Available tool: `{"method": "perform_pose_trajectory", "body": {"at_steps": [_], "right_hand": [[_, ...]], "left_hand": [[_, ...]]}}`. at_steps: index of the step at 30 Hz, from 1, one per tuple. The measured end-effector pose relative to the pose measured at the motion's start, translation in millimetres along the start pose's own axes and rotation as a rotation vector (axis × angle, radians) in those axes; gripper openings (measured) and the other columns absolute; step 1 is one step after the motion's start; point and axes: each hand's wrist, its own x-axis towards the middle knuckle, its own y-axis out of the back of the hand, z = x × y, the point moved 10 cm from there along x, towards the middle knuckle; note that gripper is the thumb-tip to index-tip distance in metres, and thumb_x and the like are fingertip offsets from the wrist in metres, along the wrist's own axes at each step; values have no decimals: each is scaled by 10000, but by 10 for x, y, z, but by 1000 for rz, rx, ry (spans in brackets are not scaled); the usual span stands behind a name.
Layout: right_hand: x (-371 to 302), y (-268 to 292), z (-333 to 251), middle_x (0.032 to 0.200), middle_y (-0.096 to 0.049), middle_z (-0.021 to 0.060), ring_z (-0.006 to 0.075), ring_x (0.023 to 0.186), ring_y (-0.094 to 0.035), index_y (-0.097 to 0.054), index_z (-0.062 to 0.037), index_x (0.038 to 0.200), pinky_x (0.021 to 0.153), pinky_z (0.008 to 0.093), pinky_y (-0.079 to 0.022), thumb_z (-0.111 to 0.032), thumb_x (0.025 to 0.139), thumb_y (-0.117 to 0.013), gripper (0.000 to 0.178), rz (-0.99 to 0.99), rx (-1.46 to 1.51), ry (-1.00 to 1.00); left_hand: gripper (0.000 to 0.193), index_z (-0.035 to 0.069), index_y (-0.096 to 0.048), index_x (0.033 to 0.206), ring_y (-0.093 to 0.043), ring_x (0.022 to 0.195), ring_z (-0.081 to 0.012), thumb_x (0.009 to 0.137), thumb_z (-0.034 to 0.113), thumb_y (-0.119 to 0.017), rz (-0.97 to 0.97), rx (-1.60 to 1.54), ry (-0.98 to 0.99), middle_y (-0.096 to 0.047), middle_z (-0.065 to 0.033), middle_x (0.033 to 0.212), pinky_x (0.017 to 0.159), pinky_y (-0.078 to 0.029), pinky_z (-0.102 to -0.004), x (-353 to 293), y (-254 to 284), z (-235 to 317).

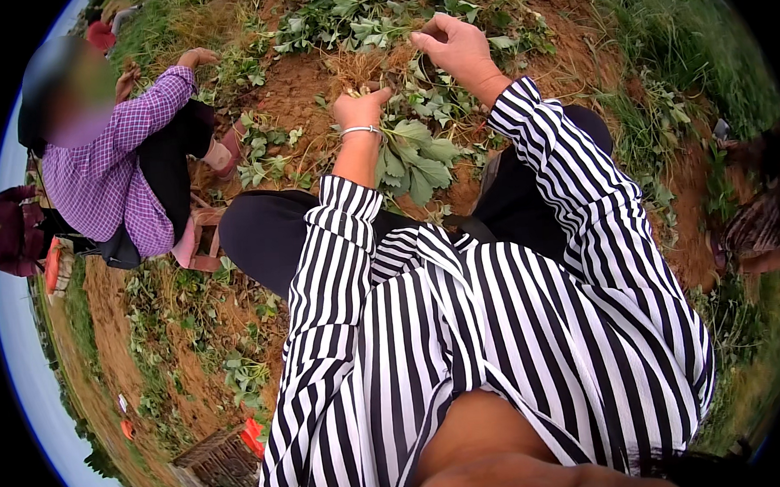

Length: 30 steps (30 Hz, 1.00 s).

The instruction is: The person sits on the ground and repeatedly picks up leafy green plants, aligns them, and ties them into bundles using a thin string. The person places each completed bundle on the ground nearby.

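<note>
While the person is crouching over the red-brown soil (300, 86), the left hand (360, 108) is clenching a bunch of uprooted plants (412, 151), green leaves hanging down below the fist toward the knees and a tangle of pale, stringy roots (358, 68) sticking up just above it. A thin silver bracelet (360, 130) is sitting on that wrist. The right hand (453, 47) is hovering just beside the roots, a little higher up, fingers curled with thumb and fingertips pinching together; whether anything is caught between them, I cannot tell. Both arms are showing in black-and-white striped sleeves (580, 200). More leafy plants (354, 19) are lying on the soil beyond the hands. Off to the left, another person in a purple checked shirt (126, 168) is sitting on the ground, one hand (195, 57) reaching down among the leaves.
</note>
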Motion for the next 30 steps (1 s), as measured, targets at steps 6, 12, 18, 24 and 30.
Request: {"method": "perform_pose_trajectory", "body": {"at_steps": [6,12,18,24,30], "right_hand": [[-545,-730,438,847,-578,174,295,714,-576,-599,4,934,676,383,-444,-553,794,-473,587,-671,-62,-354],[-873,-1093,861,1090,-512,153,237,824,-553,-532,12,1075,764,366,-415,-378,816,-581,470,-616,633,-928],[-723,-1118,1211,623,-550,81,160,532,-514,-594,2,794,487,327,-398,-234,793,-615,236,-380,490,-761],[-391,-908,861,671,-575,144,313,664,-565,-586,-50,774,568,419,-423,-230,775,-528,189,-400,-314,-108],[-133,148,1573,794,-573,134,325,791,-550,-545,-62,838,656,412,-448,-126,732,-456,152,-336,-827,-114]], "left_hand": [[240,-15,-613,731,-581,609,-185,558,87,-744,83,146,-158,-634,-83,711,611,-454,-309,-35,-91,-100],[296,3,-613,799,-620,712,-284,564,130,-742,115,487,-300,-642,-132,754,653,-468,-346,-106,-160,-117],[308,21,-628,806,-626,698,-265,567,167,-755,7,404,-297,-649,-121,757,636,-473,-328,6,-403,-241],[290,9,-638,730,-610,617,-261,548,186,-778,-82,392,-208,-642,-129,699,603,-468,-330,245,-408,-378],[226,-47,-612,814,-594,640,-205,618,-3,-716,-95,327,39,-639,-91,771,612,-464,-326,449,-234,-579]]}}
